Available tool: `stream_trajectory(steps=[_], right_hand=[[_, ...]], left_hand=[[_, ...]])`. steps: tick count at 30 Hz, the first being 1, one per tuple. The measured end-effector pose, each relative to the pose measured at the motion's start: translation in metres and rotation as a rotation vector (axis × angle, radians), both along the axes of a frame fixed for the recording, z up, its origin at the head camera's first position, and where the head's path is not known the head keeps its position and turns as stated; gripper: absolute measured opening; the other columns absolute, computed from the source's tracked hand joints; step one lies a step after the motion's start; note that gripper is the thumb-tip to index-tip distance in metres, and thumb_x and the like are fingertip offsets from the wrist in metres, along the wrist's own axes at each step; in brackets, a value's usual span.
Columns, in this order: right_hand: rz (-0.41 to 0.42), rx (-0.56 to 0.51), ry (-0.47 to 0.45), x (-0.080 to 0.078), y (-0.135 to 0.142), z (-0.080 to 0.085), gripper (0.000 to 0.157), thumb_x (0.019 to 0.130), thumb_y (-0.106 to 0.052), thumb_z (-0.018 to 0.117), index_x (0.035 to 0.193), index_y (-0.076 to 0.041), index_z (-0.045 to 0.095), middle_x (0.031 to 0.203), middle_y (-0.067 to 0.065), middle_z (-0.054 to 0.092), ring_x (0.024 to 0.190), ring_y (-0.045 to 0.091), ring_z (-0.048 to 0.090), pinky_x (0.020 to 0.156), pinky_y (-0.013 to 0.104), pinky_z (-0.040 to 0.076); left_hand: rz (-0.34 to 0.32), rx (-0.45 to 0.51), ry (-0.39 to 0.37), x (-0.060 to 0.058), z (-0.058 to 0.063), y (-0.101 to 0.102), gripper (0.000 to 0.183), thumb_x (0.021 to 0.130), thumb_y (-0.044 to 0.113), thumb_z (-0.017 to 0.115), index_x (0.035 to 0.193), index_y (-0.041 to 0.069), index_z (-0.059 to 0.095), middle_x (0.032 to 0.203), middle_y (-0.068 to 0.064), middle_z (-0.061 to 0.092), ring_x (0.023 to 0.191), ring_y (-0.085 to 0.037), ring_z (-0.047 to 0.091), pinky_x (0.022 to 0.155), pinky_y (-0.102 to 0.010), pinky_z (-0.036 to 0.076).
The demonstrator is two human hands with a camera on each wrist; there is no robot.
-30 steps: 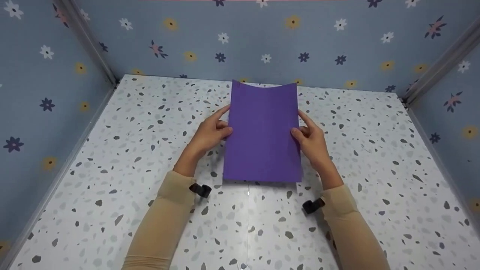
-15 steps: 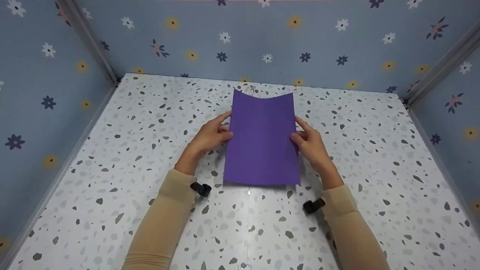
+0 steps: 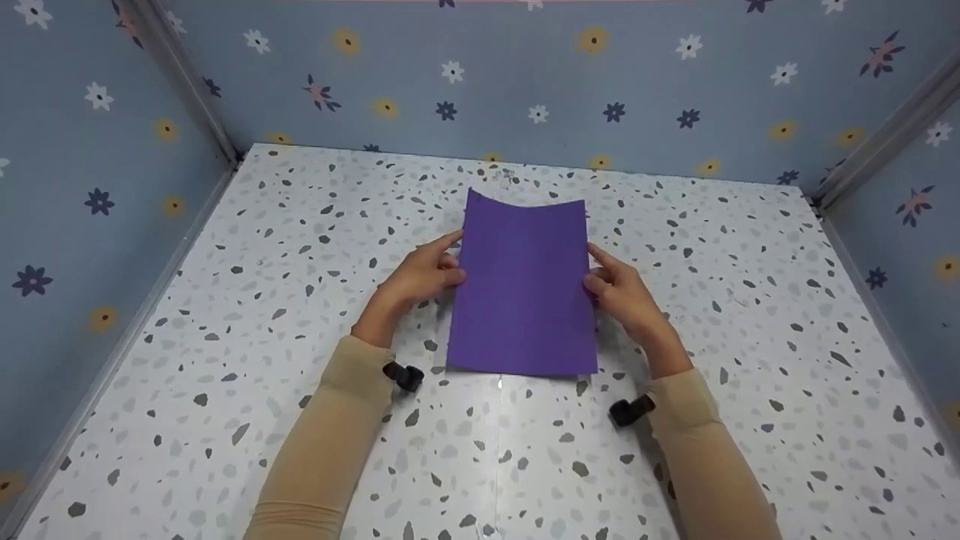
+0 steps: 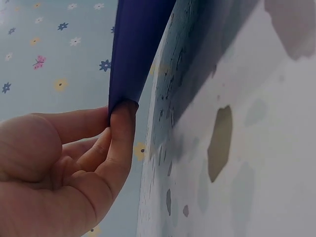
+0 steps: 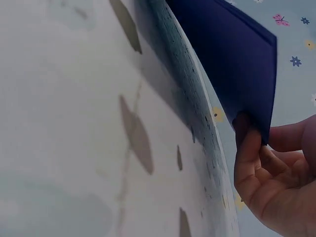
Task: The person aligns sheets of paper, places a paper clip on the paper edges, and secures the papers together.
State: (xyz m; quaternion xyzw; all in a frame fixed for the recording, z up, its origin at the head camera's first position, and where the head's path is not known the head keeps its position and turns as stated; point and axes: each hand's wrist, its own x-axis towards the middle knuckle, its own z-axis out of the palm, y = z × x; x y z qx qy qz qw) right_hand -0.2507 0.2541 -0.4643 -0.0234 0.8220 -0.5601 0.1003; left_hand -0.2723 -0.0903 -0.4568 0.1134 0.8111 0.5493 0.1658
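Between the two hands a purple sheet (image 3: 525, 292), like paper or thin card, is held just above the tabletop, its far edge bowed downward in the middle. At the sheet's left edge my left hand (image 3: 421, 277) pinches it, thumb on top and fingers beneath. My right hand (image 3: 624, 294) grips the right edge the same way. From the left wrist view, the sheet (image 4: 133, 54) stands clear of the table beside the thumb and fingers. Seen by the right wrist camera, the sheet's underside (image 5: 232, 59) faces the table, and its edge looks layered or folded.
The white tabletop (image 3: 225, 450) is speckled with grey and dark chips, with a thin seam running toward the front. Blue flowered panels stand at the back (image 3: 525, 82), left (image 3: 75, 247) and right. Each sleeve cuff carries a small black device (image 3: 405, 376).
Both hands have brought the sheet slightly nearer and lower, so its far edge has dropped away from the back wall. The grip on both sides stays the same.
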Motion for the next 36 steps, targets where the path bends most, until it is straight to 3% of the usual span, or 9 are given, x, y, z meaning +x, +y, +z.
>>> stream_trajectory(steps=[12, 25, 29, 36], right_hand=[[0.053, -0.001, -0.079, 0.0010, -0.0015, 0.0009, 0.067, 0.109, -0.002, 0.049, 0.170, -0.009, 0.022, 0.144, 0.022, 0.058, 0.112, 0.022, 0.060, 0.086, 0.025, 0.054], [0.061, -0.014, -0.105, 0.0023, -0.0013, 0.0022, 0.064, 0.108, 0.000, 0.052, 0.168, -0.004, 0.029, 0.149, 0.025, 0.054, 0.124, 0.026, 0.061, 0.093, 0.022, 0.056], [0.054, -0.014, -0.104, 0.0032, -0.0011, 0.0029, 0.062, 0.109, -0.001, 0.053, 0.166, -0.004, 0.032, 0.148, 0.026, 0.055, 0.122, 0.026, 0.063, 0.093, 0.022, 0.056], [0.082, -0.003, -0.098, 0.0033, -0.0018, -0.0004, 0.069, 0.102, 0.002, 0.052, 0.167, -0.004, 0.031, 0.146, 0.026, 0.051, 0.122, 0.030, 0.060, 0.095, 0.032, 0.056]], left_hand=[[0.017, -0.064, -0.026, -0.0010, -0.0041, -0.0006, 0.070, 0.104, 0.002, 0.063, 0.167, 0.009, 0.034, 0.130, -0.022, 0.070, 0.112, -0.029, 0.069, 0.087, -0.031, 0.052], [0.032, -0.107, -0.047, -0.0018, -0.0071, -0.0027, 0.067, 0.102, 0.000, 0.063, 0.165, 0.007, 0.040, 0.137, -0.024, 0.065, 0.117, -0.033, 0.069, 0.097, -0.041, 0.056], [0.032, -0.125, -0.046, -0.0005, -0.0061, -0.0028, 0.068, 0.102, 0.001, 0.064, 0.165, 0.006, 0.038, 0.140, -0.023, 0.064, 0.115, -0.031, 0.069, 0.093, -0.037, 0.056], [0.039, -0.115, -0.079, 0.0017, -0.0060, -0.0028, 0.068, 0.102, 0.003, 0.063, 0.165, 0.007, 0.038, 0.135, -0.018, 0.060, 0.099, -0.024, 0.069, 0.064, -0.027, 0.045]])
